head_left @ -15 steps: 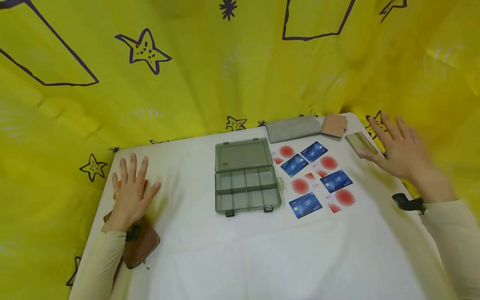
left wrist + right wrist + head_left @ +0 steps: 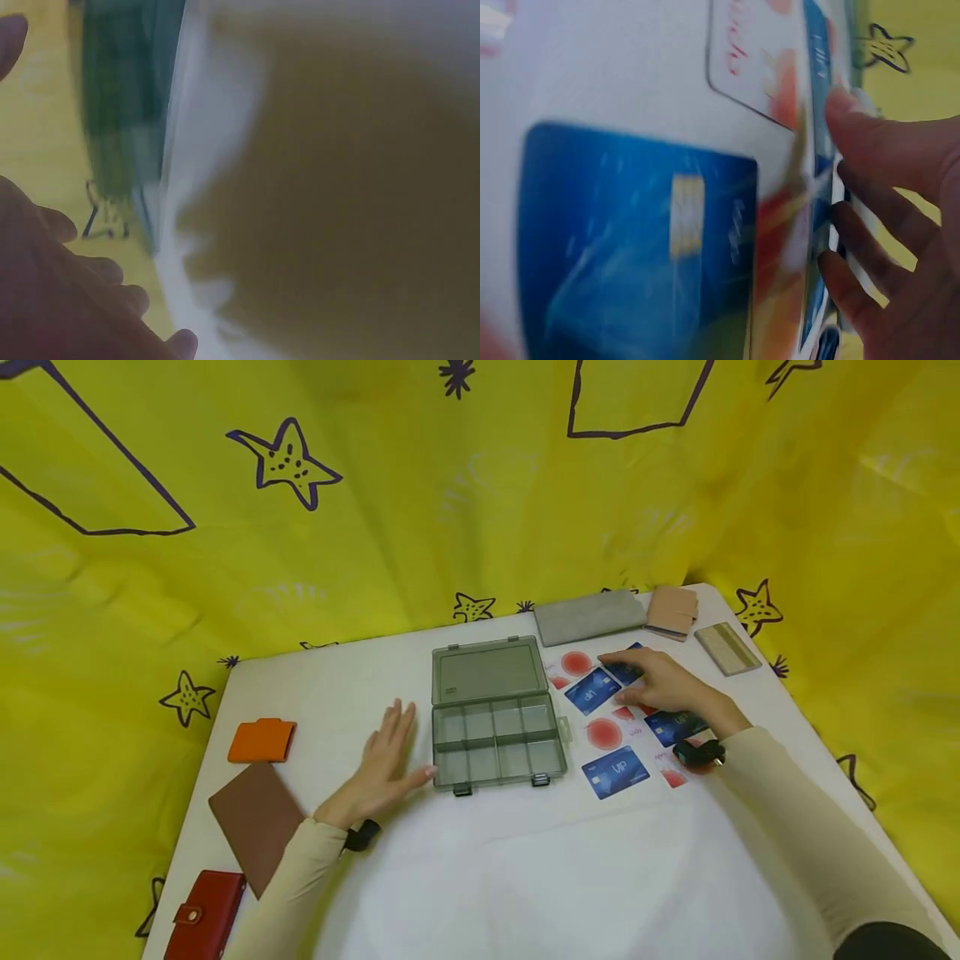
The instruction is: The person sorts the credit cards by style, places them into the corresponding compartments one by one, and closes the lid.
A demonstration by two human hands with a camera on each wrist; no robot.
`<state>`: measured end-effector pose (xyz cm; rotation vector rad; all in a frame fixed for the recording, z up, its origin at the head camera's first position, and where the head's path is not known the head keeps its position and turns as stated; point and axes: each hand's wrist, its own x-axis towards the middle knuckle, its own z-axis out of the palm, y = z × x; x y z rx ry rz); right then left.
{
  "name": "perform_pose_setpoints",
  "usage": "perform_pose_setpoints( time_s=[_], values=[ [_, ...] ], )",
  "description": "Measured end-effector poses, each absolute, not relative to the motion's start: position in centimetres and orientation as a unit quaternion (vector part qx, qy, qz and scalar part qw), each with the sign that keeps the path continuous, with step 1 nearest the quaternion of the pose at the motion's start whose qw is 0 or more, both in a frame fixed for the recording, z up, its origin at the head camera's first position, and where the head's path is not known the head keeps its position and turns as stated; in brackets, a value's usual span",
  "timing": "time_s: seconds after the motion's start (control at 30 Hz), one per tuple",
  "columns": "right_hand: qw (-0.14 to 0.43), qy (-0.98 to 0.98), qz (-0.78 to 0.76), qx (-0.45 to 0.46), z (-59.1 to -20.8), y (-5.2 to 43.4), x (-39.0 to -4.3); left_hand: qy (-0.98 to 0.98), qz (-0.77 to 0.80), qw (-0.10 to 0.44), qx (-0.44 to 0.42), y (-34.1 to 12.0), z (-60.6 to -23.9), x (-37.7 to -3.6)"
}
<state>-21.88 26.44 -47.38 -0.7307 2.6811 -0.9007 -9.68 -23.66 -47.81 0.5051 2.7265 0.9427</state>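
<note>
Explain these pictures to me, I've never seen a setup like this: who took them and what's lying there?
There is no machine here: a person works with bare hands and wears three cameras. The wide picture comes from the head camera; the two blurred close-ups come from cameras on the wrists. On the white table stands an open grey box with empty compartments. To its right lie blue and red-dotted cards. The right hand rests on those cards; whether it has a grip on one is unclear. The left hand lies flat beside the box, holding nothing. At the left edge lie wallets; at the back, more pouches.
</note>
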Motion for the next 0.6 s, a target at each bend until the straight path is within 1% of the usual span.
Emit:
perform_pose_setpoints(
  time_s=[0.07, 0.13, 0.33, 0.5, 0.6],
  values=[
    [0.109, 0.919, -0.279, -0.256, -47.8, 25.5, -22.5, 0.911, 0.348, 0.128, 0.182, -22.1, -48.6, -9.5],
    [0.105, 0.925, -0.255, -0.262, -48.0, 24.8, -22.9, 0.899, 0.372, 0.137, 0.184, -21.0, -49.3, -9.2],
    [0.108, 0.928, -0.239, -0.266, -47.7, 23.9, -23.7, 0.886, 0.413, 0.125, 0.169, -20.0, -49.9, -9.0],
    [0.119, 0.928, -0.250, -0.251, -47.5, 24.0, -23.8, 0.884, 0.417, 0.117, 0.175, -19.9, -50.4, -9.3],
    [0.114, 0.924, -0.265, -0.250, -47.6, 24.3, -23.6, 0.880, 0.428, 0.105, 0.177, -19.7, -50.7, -9.4]
  ],
)
